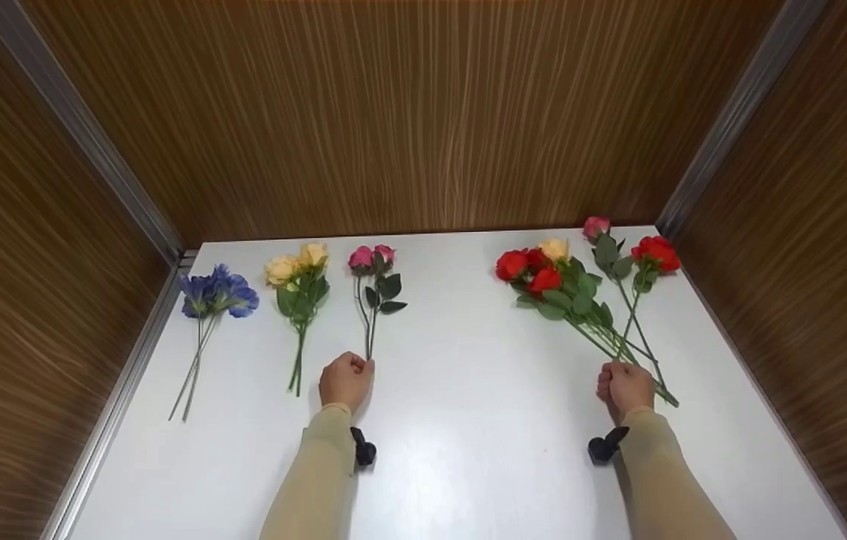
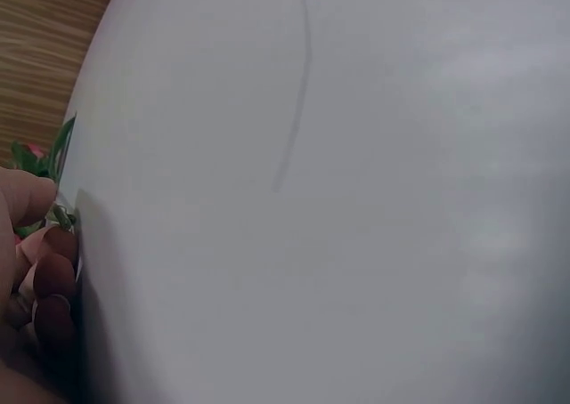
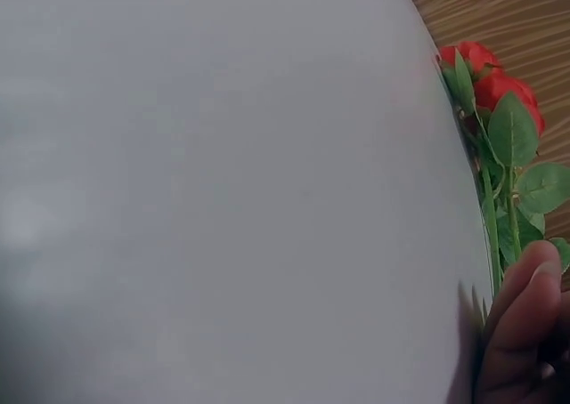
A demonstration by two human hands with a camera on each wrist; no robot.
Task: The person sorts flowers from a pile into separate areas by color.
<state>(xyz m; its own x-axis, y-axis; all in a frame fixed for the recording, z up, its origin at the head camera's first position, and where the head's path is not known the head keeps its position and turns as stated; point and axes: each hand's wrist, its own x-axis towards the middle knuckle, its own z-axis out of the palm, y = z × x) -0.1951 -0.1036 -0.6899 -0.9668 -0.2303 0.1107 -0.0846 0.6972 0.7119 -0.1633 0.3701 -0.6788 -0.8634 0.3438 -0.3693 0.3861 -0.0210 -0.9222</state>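
Note:
On the white table [image 1: 468,420], my left hand [image 1: 346,379] grips the stem ends of the two pink roses [image 1: 371,257], which lie flat with their heads toward the back wall. In the left wrist view my curled fingers [image 2: 44,279] pinch a green stem [image 2: 62,215] at the frame's left edge. My right hand [image 1: 624,386] grips the stems of a mixed bunch [image 1: 543,271] of red, yellow and pink roses lying at the right. The right wrist view shows red blooms [image 3: 490,79], green leaves and one finger [image 3: 521,324] curled at the stems.
Two yellow roses [image 1: 297,266] and blue flowers [image 1: 217,292] lie to the left of the pink ones. A red rose [image 1: 656,252] and a pink bud [image 1: 596,226] lie near the back right corner. Wood-grain walls enclose the table on three sides.

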